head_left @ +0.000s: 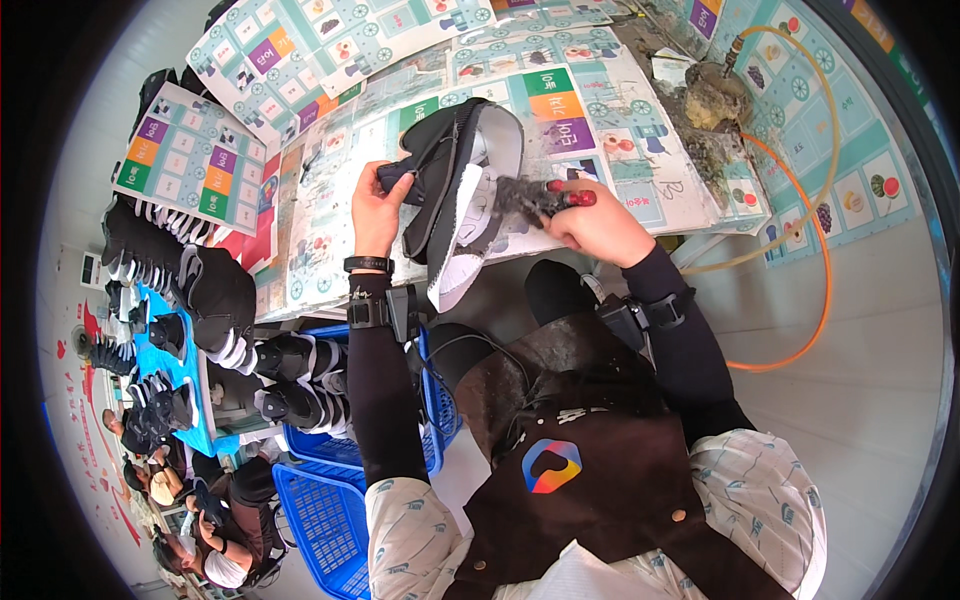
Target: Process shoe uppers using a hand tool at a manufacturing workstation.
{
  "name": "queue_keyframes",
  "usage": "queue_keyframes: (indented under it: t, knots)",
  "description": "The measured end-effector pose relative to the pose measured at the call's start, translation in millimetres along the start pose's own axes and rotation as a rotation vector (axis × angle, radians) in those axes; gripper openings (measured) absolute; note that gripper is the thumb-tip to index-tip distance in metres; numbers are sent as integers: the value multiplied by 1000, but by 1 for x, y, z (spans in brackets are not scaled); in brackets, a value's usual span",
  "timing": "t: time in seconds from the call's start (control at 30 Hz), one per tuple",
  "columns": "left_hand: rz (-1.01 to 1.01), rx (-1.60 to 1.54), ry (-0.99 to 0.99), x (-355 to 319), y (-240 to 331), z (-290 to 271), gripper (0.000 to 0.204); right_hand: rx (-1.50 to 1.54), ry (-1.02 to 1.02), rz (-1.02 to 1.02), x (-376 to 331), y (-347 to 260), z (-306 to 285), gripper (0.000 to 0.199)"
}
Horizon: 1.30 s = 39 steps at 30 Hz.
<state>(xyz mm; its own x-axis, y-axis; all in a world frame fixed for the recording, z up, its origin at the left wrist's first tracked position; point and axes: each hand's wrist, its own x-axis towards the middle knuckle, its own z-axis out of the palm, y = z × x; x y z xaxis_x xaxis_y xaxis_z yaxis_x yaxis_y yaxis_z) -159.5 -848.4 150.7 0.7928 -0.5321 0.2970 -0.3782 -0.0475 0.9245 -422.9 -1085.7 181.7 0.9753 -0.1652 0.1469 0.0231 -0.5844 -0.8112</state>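
Note:
A black shoe (432, 180) with a white and grey sole lies on its side at the table's near edge, the sole turned to the right. My left hand (378, 212) grips the dark fabric at the shoe's opening between thumb and fingers. In my right hand (597, 222) is a brush (524, 196) with dark, clumped bristles and a red handle. The bristles are against or just beside the sole; which of the two I cannot tell. Wrist straps with small black devices sit on both my forearms.
Printed sheets cover the worktable (650, 165). At its right stands a crusted pot (716, 97), with a yellowish hose and an orange hose (828, 270) curving past. Blue baskets (320, 520), stacked shoes (215, 300) and several seated people (215, 530) are at the left.

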Motion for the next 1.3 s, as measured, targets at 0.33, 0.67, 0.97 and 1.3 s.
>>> queue_keyframes:
  t: [0.33,0.67,0.97,1.3]
  knots:
    - [13,24,-7,1,-2,0,26,44,201,154,0,1,5,30]
    - [25,28,13,-2,-1,-1,26,102,-97,57,-6,-14,2,22]
    - [36,31,4,-2,1,-2,26,213,4,229,-5,-9,2,22]
    - [11,16,8,-1,-2,1,25,290,235,392,-3,11,12,49]
